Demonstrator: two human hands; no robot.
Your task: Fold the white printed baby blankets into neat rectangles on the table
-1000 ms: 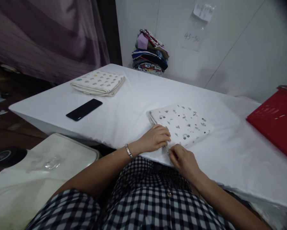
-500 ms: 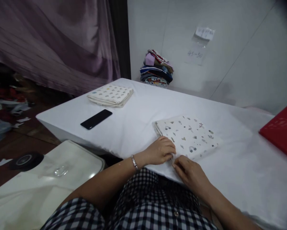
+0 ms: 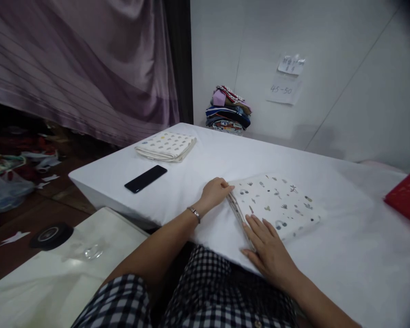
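Note:
A folded white cloth [image 3: 276,200] with small printed plants and rainbows lies on the white-covered table [image 3: 205,159] in front of me. My left hand [image 3: 216,191], with a bracelet at the wrist, pinches the cloth's far left corner between thumb and fingers. Flat on the near left part of the same cloth rests my right hand [image 3: 268,246], its fingers stretched out. Along the left side, between the two hands, the stacked fold layers show.
Further left are a black phone [image 3: 146,178] and another folded printed cloth [image 3: 167,146]. A pile of folded fabrics [image 3: 228,111] stands by the wall. A red item [image 3: 408,196] lies at the right edge. Beside the table, a cream surface [image 3: 54,282] holds a black round object [image 3: 51,236].
My left hand has moved away from me along the cloth's left side to its far corner. My right hand has opened out from a pinch and now lies flat on the cloth.

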